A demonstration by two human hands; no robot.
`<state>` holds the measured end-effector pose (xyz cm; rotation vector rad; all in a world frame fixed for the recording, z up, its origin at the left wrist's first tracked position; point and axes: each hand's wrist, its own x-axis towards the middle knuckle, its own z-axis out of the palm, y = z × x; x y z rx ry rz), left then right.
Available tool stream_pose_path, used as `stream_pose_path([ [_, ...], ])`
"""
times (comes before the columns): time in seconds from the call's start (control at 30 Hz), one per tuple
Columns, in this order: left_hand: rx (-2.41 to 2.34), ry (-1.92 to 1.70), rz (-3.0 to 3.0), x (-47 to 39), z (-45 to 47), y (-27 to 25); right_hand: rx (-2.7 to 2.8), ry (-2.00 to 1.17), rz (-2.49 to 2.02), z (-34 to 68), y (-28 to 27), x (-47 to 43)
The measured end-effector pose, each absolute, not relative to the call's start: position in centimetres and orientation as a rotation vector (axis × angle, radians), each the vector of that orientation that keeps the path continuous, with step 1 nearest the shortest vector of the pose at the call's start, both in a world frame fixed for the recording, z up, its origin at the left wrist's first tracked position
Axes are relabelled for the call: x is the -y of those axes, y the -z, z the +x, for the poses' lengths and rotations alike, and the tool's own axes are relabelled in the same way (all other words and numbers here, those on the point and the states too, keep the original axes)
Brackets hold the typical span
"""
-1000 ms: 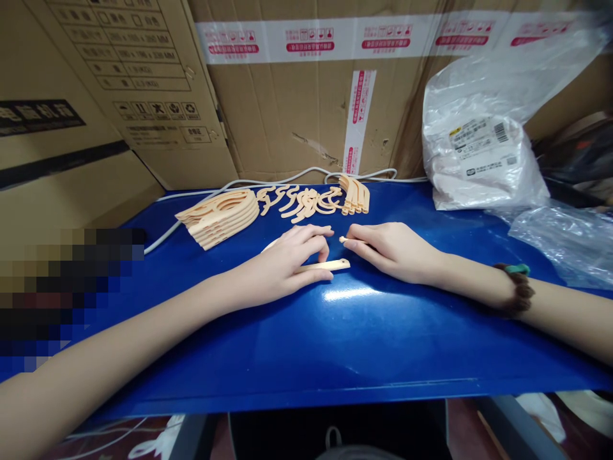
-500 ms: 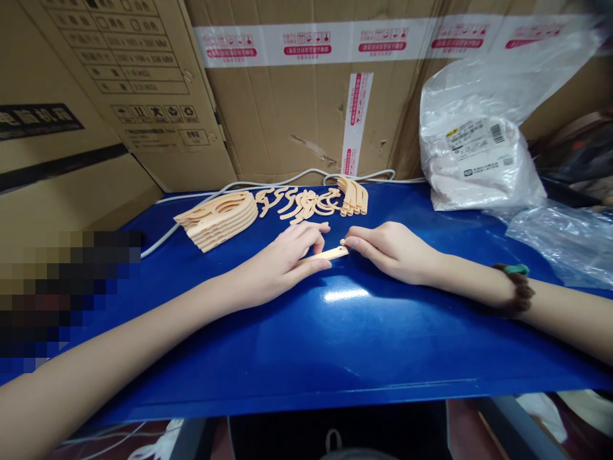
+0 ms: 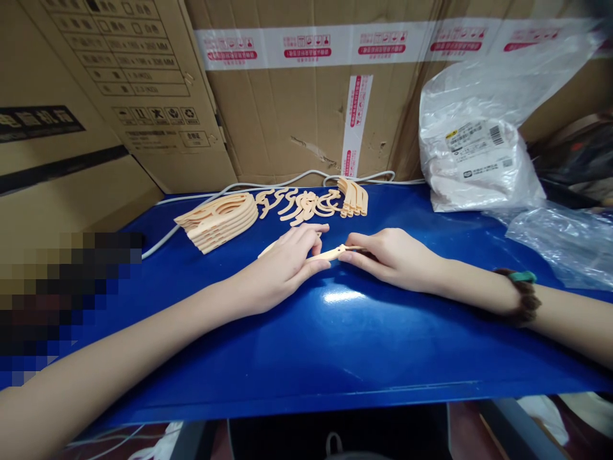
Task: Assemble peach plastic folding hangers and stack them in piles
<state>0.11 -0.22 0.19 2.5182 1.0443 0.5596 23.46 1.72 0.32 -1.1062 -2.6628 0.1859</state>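
Over the middle of the blue table [image 3: 297, 358], my left hand [image 3: 282, 268] is closed on a flat beige plastic piece [image 3: 325, 255] with a small hole near its end. The palm and fingers cover much of this piece, and part of it shows behind the hand. My right hand [image 3: 397, 259] pinches a thin beige strip [image 3: 354, 247] against the holed end; whether the two are joined, I cannot tell. Just beyond my hands lie several hook-shaped beige pieces [image 3: 304, 206]. A stack of wide beige pieces [image 3: 220, 223] sits to their left, and curved beige arms [image 3: 353, 198] to their right.
Cardboard boxes [image 3: 287, 121] wall off the back and left. A white cable [image 3: 163, 239] runs along the table's rear. At the back right stands a translucent plastic bag [image 3: 479, 153], with loose clear film [image 3: 555, 239] in front of it.
My right hand has shifted slightly down, and the strip in it now lines up with the holed end of the piece. That piece has turned a little in my left hand.
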Motion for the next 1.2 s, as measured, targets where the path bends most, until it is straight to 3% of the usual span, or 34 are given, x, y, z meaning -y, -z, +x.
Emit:
stream_pose_path([
  [0.27, -1.025, -0.469, 2.594, 0.33, -0.02, -0.48, 2.603, -0.407, -1.049, 23.19, -0.55, -1.22],
  [0.7, -0.982, -0.460, 2.699, 0.05, -0.17, 0.09, 2.812, 0.325, -1.145, 23.09, 0.04, -0.95],
  [1.2, -0.949, -0.454, 2.687, 0.23, -0.23, 0.11, 2.712, 0.763, -0.759, 23.84, 0.36, -1.03],
])
